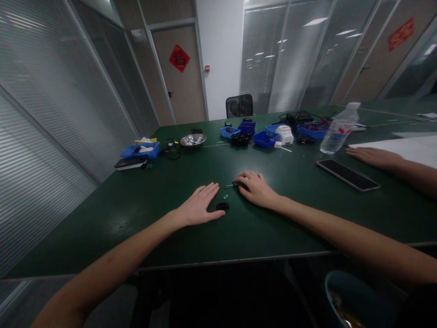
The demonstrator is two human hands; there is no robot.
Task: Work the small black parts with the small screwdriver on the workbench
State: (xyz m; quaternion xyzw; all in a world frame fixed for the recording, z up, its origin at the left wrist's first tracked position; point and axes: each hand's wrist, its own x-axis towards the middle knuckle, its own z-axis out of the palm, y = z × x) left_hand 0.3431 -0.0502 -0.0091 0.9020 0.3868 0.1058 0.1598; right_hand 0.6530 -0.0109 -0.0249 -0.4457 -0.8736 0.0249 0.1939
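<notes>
My left hand [200,205] lies flat on the green table, fingers stretched out and thumb apart, holding nothing. Close to its thumb is a small black part [222,206], and just beyond that are tiny green pieces [226,197]. My right hand [256,189] rests on the table with its fingers curled over the dark handle of a screwdriver [229,186]. The screwdriver's thin metal shaft points left toward my left fingertips. Most of the handle is hidden under my right fingers.
Blue trays [264,139], a metal bowl [193,140] and tangled cables stand farther back. To the right are a water bottle [339,130], a phone [347,174] and another person's hand [375,157] by white paper. A bin [355,296] sits below the table's front edge.
</notes>
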